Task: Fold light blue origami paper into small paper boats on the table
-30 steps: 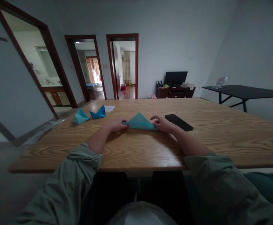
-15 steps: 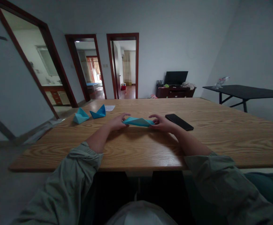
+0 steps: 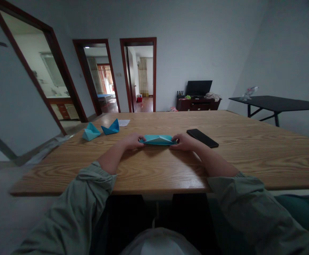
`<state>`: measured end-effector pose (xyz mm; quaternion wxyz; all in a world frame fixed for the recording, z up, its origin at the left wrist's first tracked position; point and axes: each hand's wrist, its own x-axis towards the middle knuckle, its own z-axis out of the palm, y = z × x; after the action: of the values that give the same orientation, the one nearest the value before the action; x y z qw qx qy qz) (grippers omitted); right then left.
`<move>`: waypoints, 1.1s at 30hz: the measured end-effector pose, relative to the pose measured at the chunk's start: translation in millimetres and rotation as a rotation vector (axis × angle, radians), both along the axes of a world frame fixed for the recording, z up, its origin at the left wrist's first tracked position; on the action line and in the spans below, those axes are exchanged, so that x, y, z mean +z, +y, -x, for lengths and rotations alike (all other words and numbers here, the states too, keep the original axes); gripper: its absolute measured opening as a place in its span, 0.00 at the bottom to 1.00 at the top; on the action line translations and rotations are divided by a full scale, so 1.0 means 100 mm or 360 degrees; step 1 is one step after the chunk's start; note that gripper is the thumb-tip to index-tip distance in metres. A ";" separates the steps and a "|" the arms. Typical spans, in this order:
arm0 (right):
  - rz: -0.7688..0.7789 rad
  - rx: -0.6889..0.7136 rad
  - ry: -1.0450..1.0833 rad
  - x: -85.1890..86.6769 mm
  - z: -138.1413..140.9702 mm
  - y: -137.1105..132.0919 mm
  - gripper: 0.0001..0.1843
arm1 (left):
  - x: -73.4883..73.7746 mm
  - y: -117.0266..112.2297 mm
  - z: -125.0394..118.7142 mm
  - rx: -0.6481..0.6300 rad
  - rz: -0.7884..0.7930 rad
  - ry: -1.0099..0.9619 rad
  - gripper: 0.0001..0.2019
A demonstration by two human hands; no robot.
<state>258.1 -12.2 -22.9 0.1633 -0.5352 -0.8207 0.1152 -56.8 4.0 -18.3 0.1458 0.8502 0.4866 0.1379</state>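
Observation:
A teal folded paper (image 3: 158, 139) lies low and wide on the wooden table (image 3: 170, 166), its pale inner face showing along the middle. My left hand (image 3: 131, 141) pinches its left end and my right hand (image 3: 183, 142) pinches its right end, fingers closed on the paper. Both forearms rest on the tabletop in grey-green sleeves.
Two finished blue paper boats (image 3: 91, 131) (image 3: 111, 128) stand at the far left of the table beside a white slip (image 3: 124, 123). A black phone (image 3: 202, 138) lies just right of my right hand. A dark side table (image 3: 276, 104) stands at the right wall.
The paper was an upright triangle a second ago; it has been tipped over and flattened into a low wide shape, with both hands staying at its ends.

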 end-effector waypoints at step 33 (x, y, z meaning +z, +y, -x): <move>-0.0289 0.0070 0.0522 -0.12 0.16 0.02 0.14 | -0.01 0.00 -0.06 0.0041 -0.0249 -0.0559 0.19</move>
<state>241.6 -9.9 -34.4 0.3400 -0.4742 -0.8017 0.1298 -50.8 4.0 -19.2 0.1601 0.8156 0.4523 0.3234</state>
